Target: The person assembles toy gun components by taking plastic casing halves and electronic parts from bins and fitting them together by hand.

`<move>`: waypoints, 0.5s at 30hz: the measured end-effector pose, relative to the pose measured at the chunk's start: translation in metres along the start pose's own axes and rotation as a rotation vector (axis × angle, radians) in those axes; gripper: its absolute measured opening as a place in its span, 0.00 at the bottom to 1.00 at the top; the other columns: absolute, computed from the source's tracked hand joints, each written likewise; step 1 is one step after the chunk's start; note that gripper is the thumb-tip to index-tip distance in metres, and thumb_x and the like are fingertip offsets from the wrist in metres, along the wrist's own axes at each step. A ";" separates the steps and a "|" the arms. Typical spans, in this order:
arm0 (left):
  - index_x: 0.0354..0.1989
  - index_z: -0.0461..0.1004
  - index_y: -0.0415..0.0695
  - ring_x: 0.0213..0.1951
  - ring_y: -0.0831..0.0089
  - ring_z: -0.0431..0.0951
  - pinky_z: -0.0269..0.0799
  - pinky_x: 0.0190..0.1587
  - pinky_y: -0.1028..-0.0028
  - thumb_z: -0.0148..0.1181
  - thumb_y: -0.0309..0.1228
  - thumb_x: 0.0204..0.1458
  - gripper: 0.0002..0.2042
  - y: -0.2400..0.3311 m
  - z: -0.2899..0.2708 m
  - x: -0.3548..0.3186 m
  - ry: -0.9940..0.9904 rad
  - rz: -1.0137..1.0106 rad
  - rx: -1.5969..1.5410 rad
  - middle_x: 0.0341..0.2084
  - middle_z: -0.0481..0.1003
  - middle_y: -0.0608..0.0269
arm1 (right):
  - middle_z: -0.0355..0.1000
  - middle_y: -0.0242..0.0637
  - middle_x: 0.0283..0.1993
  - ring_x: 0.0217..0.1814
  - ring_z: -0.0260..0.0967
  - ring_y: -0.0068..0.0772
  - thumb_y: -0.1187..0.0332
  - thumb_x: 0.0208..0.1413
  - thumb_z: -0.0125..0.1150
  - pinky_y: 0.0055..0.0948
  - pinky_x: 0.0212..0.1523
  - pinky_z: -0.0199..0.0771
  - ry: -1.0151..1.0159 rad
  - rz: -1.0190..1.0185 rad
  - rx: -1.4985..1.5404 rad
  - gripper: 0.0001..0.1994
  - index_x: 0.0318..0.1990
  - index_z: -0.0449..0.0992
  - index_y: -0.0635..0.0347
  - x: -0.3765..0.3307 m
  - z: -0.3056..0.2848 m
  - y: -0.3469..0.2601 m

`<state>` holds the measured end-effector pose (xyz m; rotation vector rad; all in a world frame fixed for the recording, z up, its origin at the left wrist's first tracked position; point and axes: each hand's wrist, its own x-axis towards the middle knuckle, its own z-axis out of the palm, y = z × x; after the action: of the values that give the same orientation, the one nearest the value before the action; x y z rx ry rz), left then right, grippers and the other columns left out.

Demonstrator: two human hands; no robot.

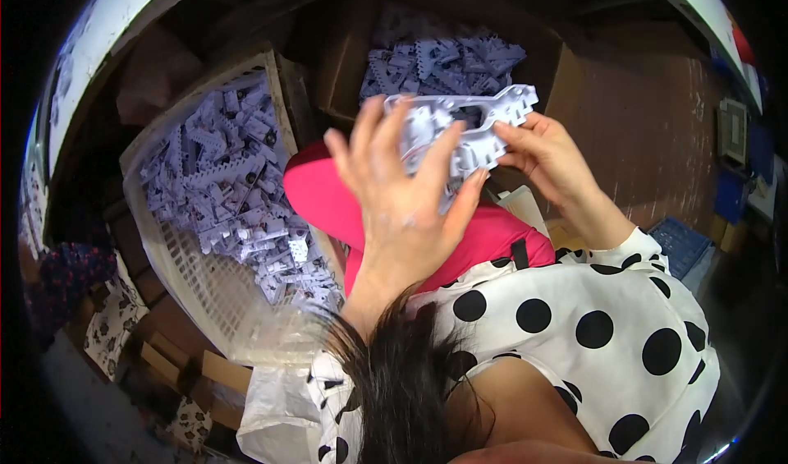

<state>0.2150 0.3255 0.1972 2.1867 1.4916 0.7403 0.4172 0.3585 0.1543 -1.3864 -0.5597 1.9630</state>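
Note:
My right hand [552, 158] pinches the right end of a white moulded plastic part [515, 105] between thumb and fingers. The part has a notched edge, small ribs and an opening in its middle. Over its left side is my left hand [398, 205], fingers spread and slightly smeared by motion. Whether those fingertips touch the part cannot be made out, as the hand covers much of that end. Beneath both hands, a bright pink cloth or cushion [322, 191] lies across my lap.
To the left, a white slatted plastic basket [153, 232] holds many similar white parts [222, 164]. Ahead stands a cardboard box [566, 78] with more parts [447, 63]. A blue crate [680, 246] sits at the right, and small open cartons [226, 374] lie at lower left.

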 end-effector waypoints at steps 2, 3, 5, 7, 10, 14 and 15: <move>0.54 0.66 0.43 0.63 0.52 0.50 0.43 0.64 0.54 0.72 0.37 0.35 0.34 -0.004 -0.001 -0.019 0.162 -0.140 -0.084 0.62 0.47 0.45 | 0.75 0.34 0.36 0.36 0.73 0.20 0.68 0.52 0.62 0.17 0.35 0.75 -0.008 0.021 -0.023 0.10 0.39 0.74 0.64 -0.007 0.018 0.006; 0.61 0.56 0.42 0.66 0.50 0.41 0.44 0.64 0.55 0.75 0.41 0.28 0.48 -0.008 -0.004 -0.037 0.183 -0.202 -0.254 0.65 0.36 0.45 | 0.75 0.34 0.37 0.36 0.73 0.20 0.69 0.52 0.62 0.17 0.36 0.75 -0.075 0.047 -0.008 0.10 0.39 0.74 0.64 -0.006 0.026 0.012; 0.67 0.30 0.45 0.65 0.50 0.48 0.49 0.64 0.55 0.74 0.41 0.31 0.60 -0.020 0.001 -0.060 0.447 -0.411 -0.639 0.64 0.40 0.42 | 0.75 0.34 0.37 0.36 0.73 0.20 0.70 0.52 0.62 0.18 0.36 0.75 -0.144 0.068 0.004 0.10 0.39 0.74 0.65 -0.009 0.043 0.023; 0.67 0.29 0.50 0.57 0.55 0.62 0.58 0.59 0.61 0.76 0.38 0.28 0.63 -0.028 0.005 -0.066 0.545 -0.777 -1.153 0.59 0.56 0.48 | 0.75 0.35 0.37 0.36 0.73 0.21 0.71 0.52 0.62 0.19 0.35 0.75 -0.158 0.079 0.005 0.10 0.40 0.73 0.64 -0.011 0.051 0.026; 0.67 0.41 0.44 0.52 0.63 0.68 0.62 0.55 0.65 0.76 0.40 0.29 0.56 -0.053 -0.007 -0.099 0.271 -0.887 -1.193 0.51 0.65 0.54 | 0.73 0.39 0.42 0.40 0.72 0.23 0.72 0.52 0.62 0.22 0.38 0.77 -0.359 0.069 -0.013 0.15 0.45 0.69 0.67 -0.004 0.072 0.034; 0.64 0.50 0.39 0.50 0.65 0.69 0.64 0.53 0.67 0.72 0.33 0.35 0.46 -0.096 0.004 -0.137 0.385 -0.911 -1.256 0.50 0.67 0.55 | 0.69 0.42 0.46 0.47 0.68 0.34 0.57 0.60 0.48 0.34 0.47 0.71 -0.709 0.151 0.124 0.21 0.51 0.66 0.68 0.113 0.055 0.071; 0.64 0.50 0.39 0.50 0.65 0.69 0.64 0.53 0.67 0.72 0.33 0.36 0.46 -0.103 0.003 -0.137 0.415 -0.927 -1.236 0.50 0.67 0.55 | 0.68 0.43 0.48 0.46 0.68 0.34 0.48 0.58 0.48 0.33 0.46 0.71 -0.421 0.074 -0.042 0.28 0.51 0.66 0.67 0.161 0.045 0.088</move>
<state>0.1017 0.2342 0.1065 0.3856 1.3682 1.2699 0.3159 0.4154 0.0049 -1.0298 -0.7510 2.3318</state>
